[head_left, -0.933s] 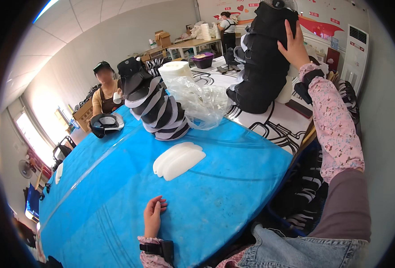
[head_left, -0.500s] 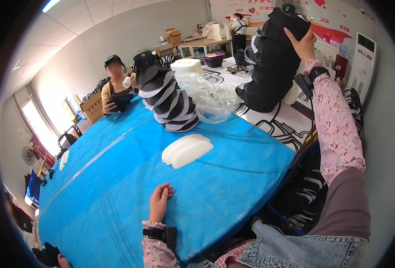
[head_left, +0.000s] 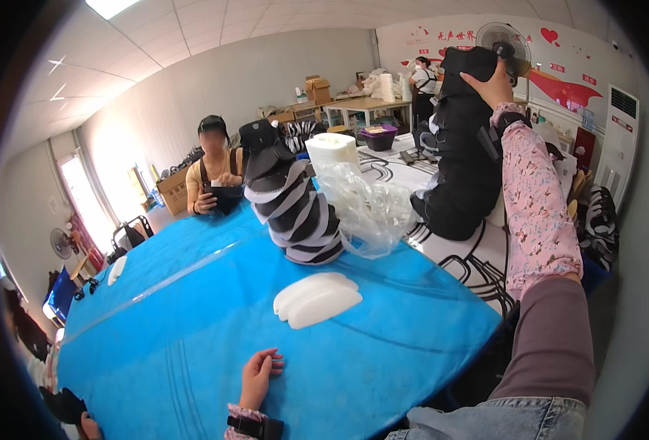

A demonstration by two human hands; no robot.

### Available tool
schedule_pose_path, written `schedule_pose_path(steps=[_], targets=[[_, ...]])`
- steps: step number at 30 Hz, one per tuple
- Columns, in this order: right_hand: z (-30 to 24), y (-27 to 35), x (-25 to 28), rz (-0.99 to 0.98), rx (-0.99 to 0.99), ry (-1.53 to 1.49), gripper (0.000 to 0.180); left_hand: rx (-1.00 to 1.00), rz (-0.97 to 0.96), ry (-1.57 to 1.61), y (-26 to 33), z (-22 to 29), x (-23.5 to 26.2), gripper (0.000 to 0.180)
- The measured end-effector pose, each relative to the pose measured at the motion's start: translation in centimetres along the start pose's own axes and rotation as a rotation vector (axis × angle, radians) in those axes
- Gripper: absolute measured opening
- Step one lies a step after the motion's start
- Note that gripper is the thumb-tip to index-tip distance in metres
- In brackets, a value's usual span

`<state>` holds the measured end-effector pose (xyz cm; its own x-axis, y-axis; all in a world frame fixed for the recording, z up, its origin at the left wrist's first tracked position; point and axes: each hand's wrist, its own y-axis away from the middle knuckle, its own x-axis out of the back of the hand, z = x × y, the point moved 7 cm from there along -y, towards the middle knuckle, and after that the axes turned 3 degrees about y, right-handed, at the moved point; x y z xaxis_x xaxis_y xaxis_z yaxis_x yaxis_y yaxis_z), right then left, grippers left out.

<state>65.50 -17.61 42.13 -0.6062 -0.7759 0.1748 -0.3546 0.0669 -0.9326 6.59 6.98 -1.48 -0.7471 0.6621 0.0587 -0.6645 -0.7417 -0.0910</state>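
- The tall stack of black pieces point(head_left: 462, 158) stands on the black-and-white patterned cloth point(head_left: 478, 257) at the far right of the table, its top raised high.
- The right hand point(head_left: 492, 82) grips the topmost black piece point(head_left: 470, 62), fingers curled over its edge.
- The left hand point(head_left: 258, 375) lies flat on the blue table cover point(head_left: 192, 337), fingers together, holding nothing.
- Beyond the left hand lie white curved pieces point(head_left: 317, 298); farther off, a leaning stack of black-and-white caps point(head_left: 293, 202) and a clear plastic bag point(head_left: 365, 209).
- A seated person point(head_left: 213, 172) is across the table.
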Motion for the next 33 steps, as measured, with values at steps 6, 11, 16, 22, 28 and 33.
schedule_pose_path(steps=[6,11,16,22,28,33], targets=[[1.8,2.8,-1.8,-0.194,-0.223,0.014,0.11,0.076,0.104,-0.027,0.8,0.5,1.0,0.023],[6.1,1.0,1.0,-0.065,-0.098,-0.028,0.122,0.044,0.017,-0.007,-0.8,0.0,-0.6,0.024],[5.0,1.4,1.5,-0.216,-0.111,-0.01,0.127,0.002,0.016,-0.005,-0.6,-0.1,0.2,0.024],[3.5,1.4,5.3,-0.111,-0.076,-0.048,0.128,-0.02,-0.001,0.005,-0.6,0.1,-0.2,0.024],[2.7,-0.4,7.1,0.04,-0.014,-0.118,0.124,-0.025,0.017,-0.004,0.2,0.2,0.6,0.024],[1.2,-3.9,9.4,0.34,0.235,0.01,0.112,-0.044,-0.025,0.028,-0.6,-0.2,-0.4,0.025]])
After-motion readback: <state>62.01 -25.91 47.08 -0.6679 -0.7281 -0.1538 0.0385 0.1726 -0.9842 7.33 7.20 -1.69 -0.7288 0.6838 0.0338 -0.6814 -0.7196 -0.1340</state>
